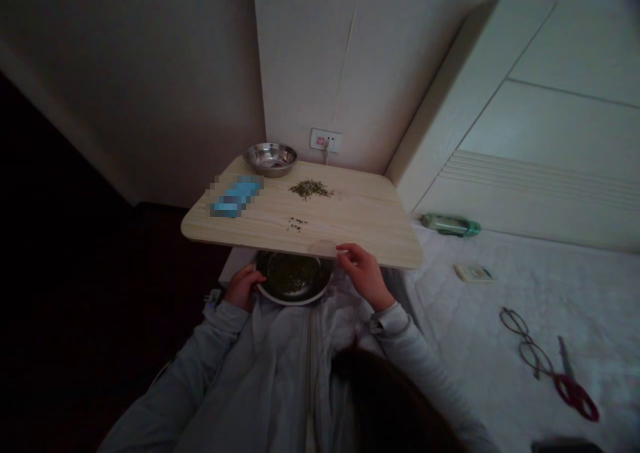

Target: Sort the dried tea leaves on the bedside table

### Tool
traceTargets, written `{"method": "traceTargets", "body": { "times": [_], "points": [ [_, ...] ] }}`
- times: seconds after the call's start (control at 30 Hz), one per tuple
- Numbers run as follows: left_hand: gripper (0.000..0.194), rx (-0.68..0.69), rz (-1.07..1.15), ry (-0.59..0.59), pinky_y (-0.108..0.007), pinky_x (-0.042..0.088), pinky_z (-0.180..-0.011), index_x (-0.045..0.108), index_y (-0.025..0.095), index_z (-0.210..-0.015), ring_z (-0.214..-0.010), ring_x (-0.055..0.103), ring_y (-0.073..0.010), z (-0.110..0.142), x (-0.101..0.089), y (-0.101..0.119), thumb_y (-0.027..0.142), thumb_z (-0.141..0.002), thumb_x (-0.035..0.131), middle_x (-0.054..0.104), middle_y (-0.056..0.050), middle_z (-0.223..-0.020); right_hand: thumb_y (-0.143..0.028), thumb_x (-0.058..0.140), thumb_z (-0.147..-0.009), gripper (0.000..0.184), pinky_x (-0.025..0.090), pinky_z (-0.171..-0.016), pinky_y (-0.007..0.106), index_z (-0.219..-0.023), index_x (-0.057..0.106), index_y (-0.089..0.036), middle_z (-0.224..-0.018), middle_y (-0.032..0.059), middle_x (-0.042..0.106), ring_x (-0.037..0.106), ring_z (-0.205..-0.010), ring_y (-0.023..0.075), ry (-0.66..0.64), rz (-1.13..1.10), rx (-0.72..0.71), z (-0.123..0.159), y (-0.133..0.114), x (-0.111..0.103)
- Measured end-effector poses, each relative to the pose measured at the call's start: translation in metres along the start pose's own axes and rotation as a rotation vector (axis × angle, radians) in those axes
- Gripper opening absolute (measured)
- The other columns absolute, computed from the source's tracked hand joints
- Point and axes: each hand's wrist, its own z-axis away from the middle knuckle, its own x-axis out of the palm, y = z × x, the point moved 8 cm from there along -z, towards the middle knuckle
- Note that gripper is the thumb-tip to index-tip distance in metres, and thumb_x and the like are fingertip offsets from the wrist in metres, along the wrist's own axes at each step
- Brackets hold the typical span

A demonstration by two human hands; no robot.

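Note:
On my lap, partly under the table's front edge, rests a round dark basin with a pale rim, holding many small green grains that look like mung beans. My left hand is closed on its left rim, thumb over the edge. At the table's front edge, my right hand has its fingers loosely bent and apart; nothing shows between them. A pile of green grains lies on the wooden table, with a smaller scatter of grains nearer me. The far left corner bears a steel bowl.
A blurred blue item lies on the table's left side. To the right, the bed holds a green bottle, a small pale device, glasses and red-handled scissors. A wall socket has a plug in it.

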Motion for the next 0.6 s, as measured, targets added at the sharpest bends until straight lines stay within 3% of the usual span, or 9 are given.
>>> {"method": "traceTargets", "body": {
  "times": [0.1, 0.27, 0.37, 0.6],
  "points": [
    [0.009, -0.050, 0.025, -0.054, -0.017, 0.027, -0.036, 0.047, 0.014, -0.045, -0.036, 0.041, -0.0067, 0.000, 0.004, -0.004, 0.010, -0.038, 0.050, 0.043, 0.007, -0.036, -0.033, 0.039, -0.067, 0.027, 0.035, -0.051, 0.019, -0.086, 0.051, -0.018, -0.057, -0.0018, 0.052, 0.045, -0.051, 0.0073, -0.076, -0.055, -0.053, -0.011, -0.011, 0.014],
    [0.010, -0.046, 0.027, -0.035, -0.018, 0.028, -0.036, 0.047, 0.015, -0.046, -0.037, 0.041, -0.0074, 0.002, 0.003, -0.002, 0.010, -0.038, 0.049, 0.044, 0.007, -0.036, -0.032, 0.038, -0.067, 0.028, 0.036, -0.055, 0.021, -0.087, 0.049, -0.017, -0.058, -0.0017, 0.051, 0.045, -0.054, 0.0072, -0.011, -0.179, -0.074, -0.064, -0.010, 0.015],
    [0.010, -0.040, 0.031, -0.025, -0.019, 0.029, -0.037, 0.048, 0.015, -0.047, -0.038, 0.042, -0.0080, 0.003, 0.002, -0.001, 0.010, -0.038, 0.050, 0.045, 0.007, -0.037, -0.031, 0.036, -0.066, 0.028, 0.036, -0.054, 0.020, -0.086, 0.049, -0.016, -0.059, -0.0014, 0.051, 0.044, -0.053, 0.0065, -0.025, -0.240, -0.063, -0.091, -0.008, 0.027],
    [0.008, -0.032, 0.047, -0.033, -0.019, 0.028, -0.037, 0.045, 0.015, -0.043, -0.037, 0.041, -0.0078, 0.005, 0.002, 0.001, 0.010, -0.039, 0.049, 0.047, 0.006, -0.037, -0.033, 0.034, -0.067, 0.029, 0.035, -0.056, 0.021, -0.085, 0.050, -0.017, -0.059, -0.0014, 0.050, 0.045, -0.054, 0.0078, 0.088, -0.122, -0.048, -0.095, 0.000, 0.038]
  ]
}}
